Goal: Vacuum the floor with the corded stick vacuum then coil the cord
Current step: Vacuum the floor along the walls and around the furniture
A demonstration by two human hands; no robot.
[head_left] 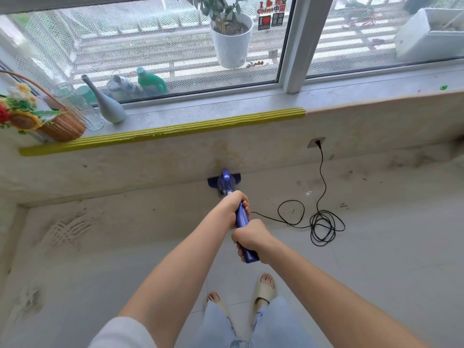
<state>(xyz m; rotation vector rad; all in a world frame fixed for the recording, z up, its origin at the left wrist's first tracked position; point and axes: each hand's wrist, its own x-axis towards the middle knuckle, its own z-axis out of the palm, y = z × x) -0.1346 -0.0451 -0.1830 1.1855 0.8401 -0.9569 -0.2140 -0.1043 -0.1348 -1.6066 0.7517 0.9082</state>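
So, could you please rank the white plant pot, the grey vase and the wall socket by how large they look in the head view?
1. White plant pot, though it sits farthest, outside the window.
2. Grey vase, slimmer.
3. Wall socket, clearly smallest.

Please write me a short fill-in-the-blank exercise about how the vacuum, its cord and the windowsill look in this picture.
1. Both the left hand and the right hand grip the ____ stick vacuum.
2. The black cord is plugged into a wall ____ below the windowsill.
3. The sill's front edge carries a ____ foam strip.
4. The vacuum's floor head sits against the ____.

Missing words: purple; socket; yellow; wall
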